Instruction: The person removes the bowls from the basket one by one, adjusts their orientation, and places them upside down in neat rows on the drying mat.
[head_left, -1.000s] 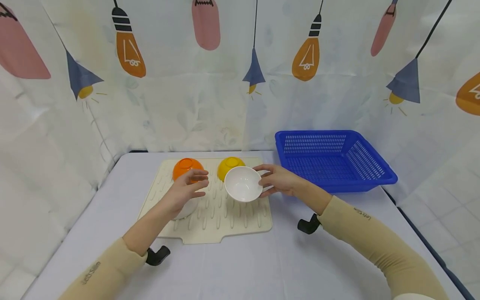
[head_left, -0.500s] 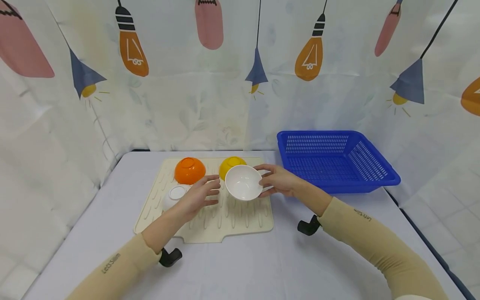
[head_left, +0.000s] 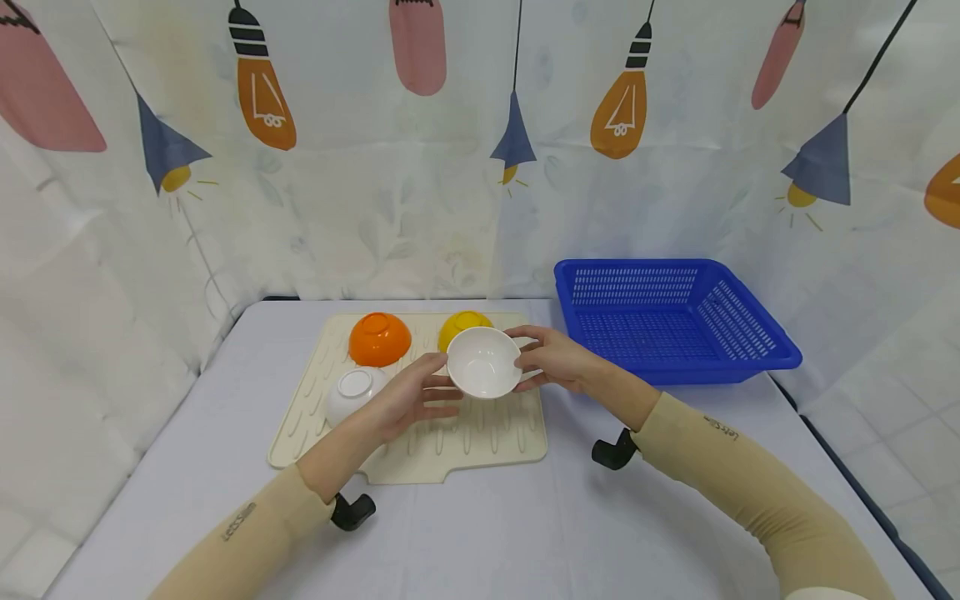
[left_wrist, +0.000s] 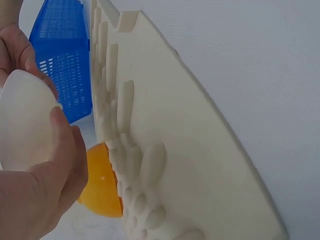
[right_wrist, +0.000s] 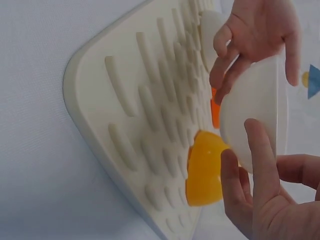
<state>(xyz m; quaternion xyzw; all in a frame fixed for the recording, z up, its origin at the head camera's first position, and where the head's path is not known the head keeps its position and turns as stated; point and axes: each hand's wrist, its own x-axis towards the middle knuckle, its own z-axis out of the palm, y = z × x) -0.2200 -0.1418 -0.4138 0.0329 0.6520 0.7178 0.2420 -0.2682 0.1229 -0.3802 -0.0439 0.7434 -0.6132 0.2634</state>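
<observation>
Both forearms, in tan sleeves, reach forward over the worktop (head_left: 480,533) and meet above the cream drying mat (head_left: 450,437). The right hand (head_left: 558,360) grips the white bowl (head_left: 483,362) at its right rim, fingers curled round the edge, thumb on the near side. The left hand (head_left: 408,398) comes in from the lower left, fingers slightly bent, fingertips touching the bowl's left wall; the left wrist view shows the thumb laid against its outer surface. The bowl is held clear of the mat, tilted so its opening faces the head camera.

Whether the left hand bears any of the bowl's weight cannot be told. The yellow bowl (head_left: 459,327) is partly hidden behind the white bowl. A second white bowl (head_left: 352,393) lies upside down on the mat, its right side covered by the left hand. Black wrist mounts show only as stubs under each arm.

The held bowl is plain, glossy white, round and empty. An orange bowl (head_left: 379,339) sits upside down at the mat's far left. A blue perforated basket (head_left: 667,321) stands to the right of the mat.
</observation>
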